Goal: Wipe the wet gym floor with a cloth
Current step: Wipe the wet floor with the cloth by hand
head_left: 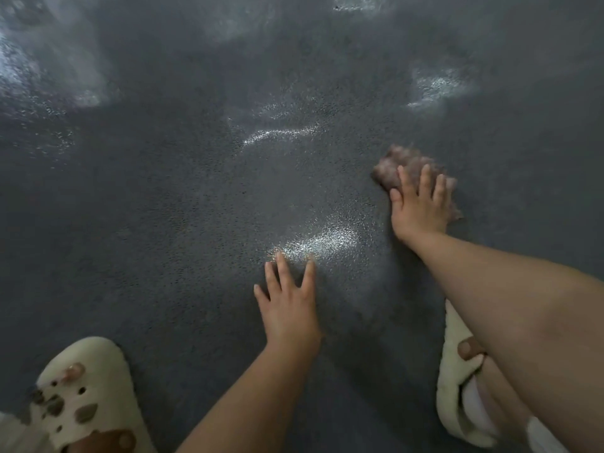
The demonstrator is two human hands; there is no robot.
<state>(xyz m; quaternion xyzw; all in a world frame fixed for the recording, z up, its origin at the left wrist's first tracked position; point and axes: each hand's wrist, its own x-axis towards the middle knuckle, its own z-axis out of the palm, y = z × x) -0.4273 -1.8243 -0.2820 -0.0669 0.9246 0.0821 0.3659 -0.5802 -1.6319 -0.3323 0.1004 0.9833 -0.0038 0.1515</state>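
Note:
A dark grey speckled gym floor [183,197] fills the view, with shiny wet patches. A crumpled pinkish-brown cloth [408,165] lies on the floor at the right. My right hand [420,204] presses flat on the cloth with fingers spread and straight. My left hand [289,305] rests flat on the bare floor in the middle, fingers spread, just below a glistening wet streak [323,240]. The cloth looks blurred.
More wet sheen shows farther out: a thin curved streak [277,134], a patch at the right [434,85] and a large one at the far left [39,76]. My cream clogs stand at the bottom left [85,397] and bottom right [457,380].

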